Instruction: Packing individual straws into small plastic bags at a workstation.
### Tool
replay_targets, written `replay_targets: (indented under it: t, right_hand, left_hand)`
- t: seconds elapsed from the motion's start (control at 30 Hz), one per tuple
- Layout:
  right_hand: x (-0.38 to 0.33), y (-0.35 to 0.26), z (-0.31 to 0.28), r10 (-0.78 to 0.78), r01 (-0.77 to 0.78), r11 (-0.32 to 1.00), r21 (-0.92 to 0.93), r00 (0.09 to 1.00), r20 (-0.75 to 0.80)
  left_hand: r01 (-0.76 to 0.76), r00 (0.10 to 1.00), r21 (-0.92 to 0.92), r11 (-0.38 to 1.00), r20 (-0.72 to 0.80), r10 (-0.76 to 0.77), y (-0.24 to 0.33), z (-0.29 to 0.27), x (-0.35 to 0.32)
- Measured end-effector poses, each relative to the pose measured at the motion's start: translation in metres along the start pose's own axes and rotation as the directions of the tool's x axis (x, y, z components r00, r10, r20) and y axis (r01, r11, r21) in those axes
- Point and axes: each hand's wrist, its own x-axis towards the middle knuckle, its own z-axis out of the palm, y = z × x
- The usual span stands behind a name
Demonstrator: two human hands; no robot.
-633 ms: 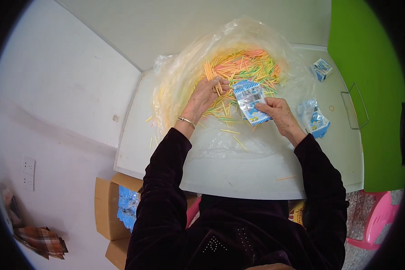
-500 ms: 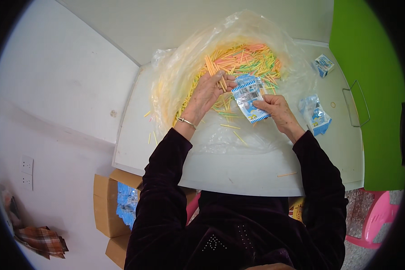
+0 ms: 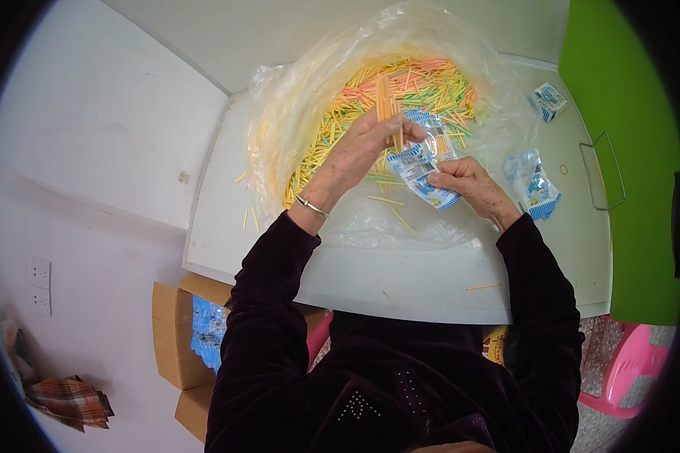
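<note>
My left hand (image 3: 355,151) is closed on a small bunch of thin orange sticks (image 3: 384,94), which point away from me. Their near ends are at the top edge of a blue-and-white printed packet (image 3: 425,180); whether any are inside, I cannot tell. That packet is pinched between the thumb and fingers of my right hand (image 3: 472,185). Another blue-and-white packet (image 3: 433,124) shows just behind it, partly covered by my left fingers. Beyond both hands, a large clear plastic bag (image 3: 276,124) lies wide, holding a heap of yellow, pink, green and orange sticks (image 3: 431,83).
Two more blue-and-white packets, one crumpled (image 3: 535,185) and one small and boxy (image 3: 549,100), lie right on the white table (image 3: 400,279). A loose stick (image 3: 483,286) lies near its front edge. A cardboard box (image 3: 172,332) of blue packets stands below left; a pink chair (image 3: 629,370) right.
My left hand has moved slightly right, and its sticks now stand straighter, closer to the packet. The packet in my right hand has tilted, with more of the one behind showing.
</note>
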Motion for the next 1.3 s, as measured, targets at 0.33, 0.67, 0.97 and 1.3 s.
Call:
replay_targets:
  t: [0.33,0.67,0.97,1.3]
  right_hand:
    - [-0.003,0.009,-0.004,0.005,-0.008,0.997,0.08,0.999,0.038]
    - [0.001,0.011,-0.006,-0.022,0.021,1.0,0.018,0.999,0.027]
    - [0.017,0.002,-0.005,-0.083,0.078,0.988,-0.136,0.996,-0.028]
    - [0.024,-0.005,0.006,-0.133,0.13,0.984,-0.124,0.991,-0.02]
  left_hand:
    - [-0.006,0.996,-0.038,0.999,0.084,0.009,-0.019,0.024,-0.014]
    - [-0.057,0.987,0.038,0.998,0.153,0.051,-0.034,0.007,-0.014]
    - [-0.17,0.975,0.358,0.918,0.194,0.105,-0.039,-0.023,-0.017]
    - [-0.256,0.967,0.66,0.706,0.169,0.193,-0.025,-0.029,-0.02]
